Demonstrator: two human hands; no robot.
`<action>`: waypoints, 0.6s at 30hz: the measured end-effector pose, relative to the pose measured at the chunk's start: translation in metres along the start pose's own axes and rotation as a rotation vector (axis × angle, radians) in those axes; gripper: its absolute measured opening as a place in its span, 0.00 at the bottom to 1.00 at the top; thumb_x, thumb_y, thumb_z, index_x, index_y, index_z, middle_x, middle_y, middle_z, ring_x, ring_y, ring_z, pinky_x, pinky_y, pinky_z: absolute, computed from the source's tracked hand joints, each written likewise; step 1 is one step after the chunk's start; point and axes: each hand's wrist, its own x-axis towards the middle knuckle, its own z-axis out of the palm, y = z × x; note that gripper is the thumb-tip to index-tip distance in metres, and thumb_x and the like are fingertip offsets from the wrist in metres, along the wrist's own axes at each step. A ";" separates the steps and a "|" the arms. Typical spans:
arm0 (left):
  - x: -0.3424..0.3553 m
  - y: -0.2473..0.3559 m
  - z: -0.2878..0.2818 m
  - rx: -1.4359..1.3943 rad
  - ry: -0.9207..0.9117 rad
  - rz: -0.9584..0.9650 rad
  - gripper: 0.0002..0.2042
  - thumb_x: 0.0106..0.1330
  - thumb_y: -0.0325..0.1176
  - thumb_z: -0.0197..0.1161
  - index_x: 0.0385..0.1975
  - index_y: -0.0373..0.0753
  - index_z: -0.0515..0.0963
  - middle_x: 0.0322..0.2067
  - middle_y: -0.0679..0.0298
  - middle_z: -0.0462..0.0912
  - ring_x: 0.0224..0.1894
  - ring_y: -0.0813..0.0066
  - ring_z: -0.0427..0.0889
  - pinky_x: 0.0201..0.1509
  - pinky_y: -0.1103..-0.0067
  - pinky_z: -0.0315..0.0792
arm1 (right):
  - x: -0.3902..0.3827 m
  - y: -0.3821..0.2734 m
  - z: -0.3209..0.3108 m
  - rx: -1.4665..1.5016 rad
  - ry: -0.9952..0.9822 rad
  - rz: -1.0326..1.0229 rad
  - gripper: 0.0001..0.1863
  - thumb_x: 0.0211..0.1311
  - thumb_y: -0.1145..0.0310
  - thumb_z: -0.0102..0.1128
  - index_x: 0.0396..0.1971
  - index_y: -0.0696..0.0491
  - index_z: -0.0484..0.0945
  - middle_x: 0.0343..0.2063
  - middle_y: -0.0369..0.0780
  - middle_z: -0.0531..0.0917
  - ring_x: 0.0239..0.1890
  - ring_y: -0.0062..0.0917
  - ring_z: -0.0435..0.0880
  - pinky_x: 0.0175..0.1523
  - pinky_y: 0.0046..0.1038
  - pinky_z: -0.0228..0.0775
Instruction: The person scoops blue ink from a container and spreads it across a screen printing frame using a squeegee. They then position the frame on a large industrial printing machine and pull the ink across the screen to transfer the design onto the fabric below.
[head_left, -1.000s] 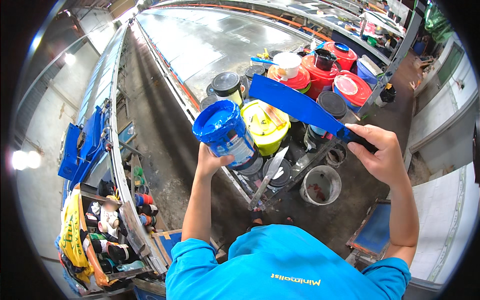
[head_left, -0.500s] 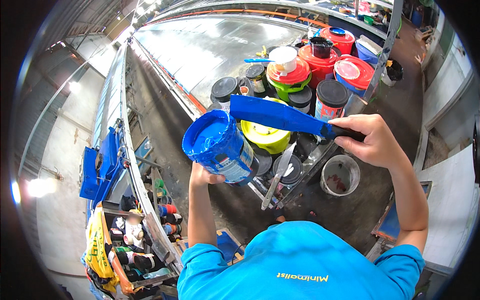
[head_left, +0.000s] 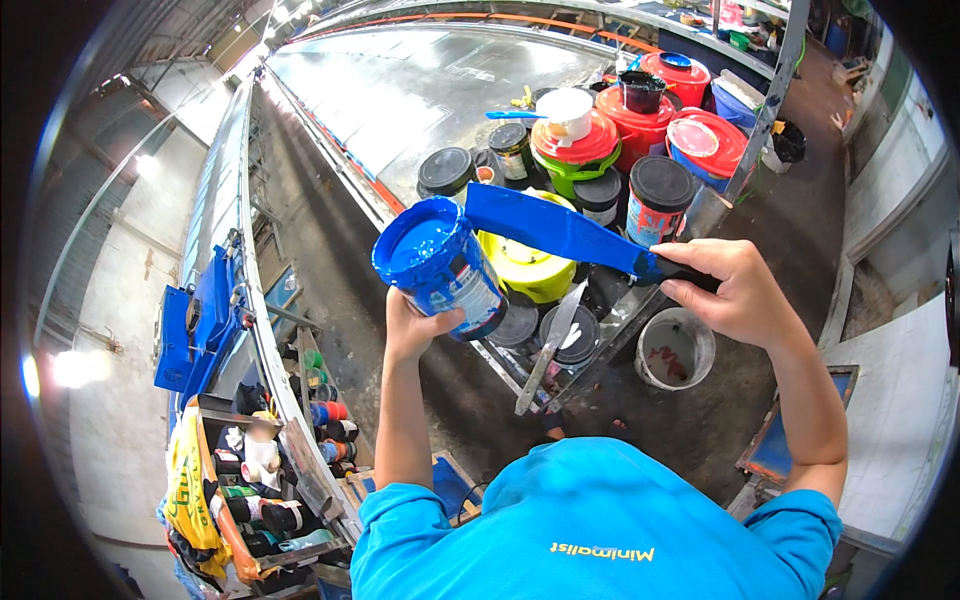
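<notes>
My left hand [head_left: 412, 325] is wrapped round a tub of blue paint [head_left: 462, 275]. The tub leans to the left, its top uncovered and its rim smeared with blue. In my right hand [head_left: 735, 288] is the dark handle of a spatula [head_left: 550, 228], with fingers and thumb closed on it. Wet blue paint coats its broad blade, which points left with the tip beside the tub's rim. Behind the blade stands a yellow bucket [head_left: 535, 270], partly hidden. A second spatula [head_left: 555, 345], pale and smeared, lies by a black-lidded tub [head_left: 580, 330] on the table corner.
Several lidded buckets and tubs crowd the table, among them a red-lidded green bucket [head_left: 575, 145] and a black-lidded tub [head_left: 660, 190]. A white pail [head_left: 675, 350] stands right of the table corner. At lower left sits a crate [head_left: 215, 470] of bottles. A long table [head_left: 400, 90] stretches away.
The paint tub in my left hand has risen slightly and shifted a little to the right. My right hand and its spatula have moved slightly left, the blade still close to the rim.
</notes>
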 end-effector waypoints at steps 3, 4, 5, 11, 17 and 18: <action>0.005 -0.008 0.011 -0.022 0.096 0.076 0.42 0.44 0.28 0.85 0.62 0.31 0.70 0.54 0.57 0.83 0.55 0.67 0.83 0.63 0.67 0.77 | 0.000 -0.002 0.006 -0.005 0.016 0.007 0.18 0.58 0.75 0.72 0.49 0.60 0.85 0.39 0.49 0.89 0.39 0.35 0.90 0.47 0.31 0.80; 0.007 -0.011 0.014 -0.013 0.131 0.090 0.42 0.44 0.28 0.85 0.62 0.31 0.70 0.54 0.56 0.83 0.55 0.67 0.84 0.63 0.67 0.77 | 0.000 -0.004 0.007 0.009 0.003 0.018 0.18 0.58 0.75 0.72 0.49 0.60 0.85 0.39 0.49 0.89 0.39 0.35 0.90 0.47 0.31 0.80; 0.008 -0.014 0.017 0.011 0.173 0.111 0.42 0.44 0.27 0.86 0.62 0.31 0.69 0.53 0.57 0.83 0.55 0.66 0.84 0.62 0.67 0.78 | 0.000 -0.007 0.006 0.022 -0.010 0.029 0.18 0.57 0.75 0.72 0.49 0.60 0.85 0.39 0.49 0.89 0.39 0.34 0.90 0.47 0.31 0.80; 0.011 -0.021 0.020 0.053 0.194 0.126 0.41 0.45 0.27 0.86 0.61 0.31 0.71 0.53 0.56 0.83 0.54 0.67 0.84 0.62 0.68 0.78 | 0.017 -0.031 -0.006 0.095 -0.060 0.097 0.19 0.59 0.77 0.71 0.51 0.60 0.84 0.37 0.43 0.90 0.36 0.19 0.87 0.44 0.24 0.78; 0.008 -0.018 0.022 -0.022 0.017 0.085 0.39 0.44 0.27 0.84 0.60 0.30 0.73 0.53 0.58 0.84 0.53 0.68 0.85 0.61 0.69 0.78 | 0.039 -0.043 0.016 -0.500 0.213 -0.321 0.16 0.56 0.73 0.68 0.46 0.53 0.87 0.36 0.41 0.84 0.37 0.33 0.85 0.43 0.33 0.77; 0.008 -0.018 0.021 -0.013 -0.004 0.080 0.39 0.43 0.27 0.84 0.60 0.30 0.74 0.53 0.59 0.84 0.53 0.68 0.85 0.61 0.69 0.78 | 0.039 -0.043 0.023 -0.729 0.222 -0.465 0.16 0.55 0.71 0.67 0.45 0.51 0.87 0.37 0.38 0.82 0.39 0.30 0.84 0.43 0.32 0.76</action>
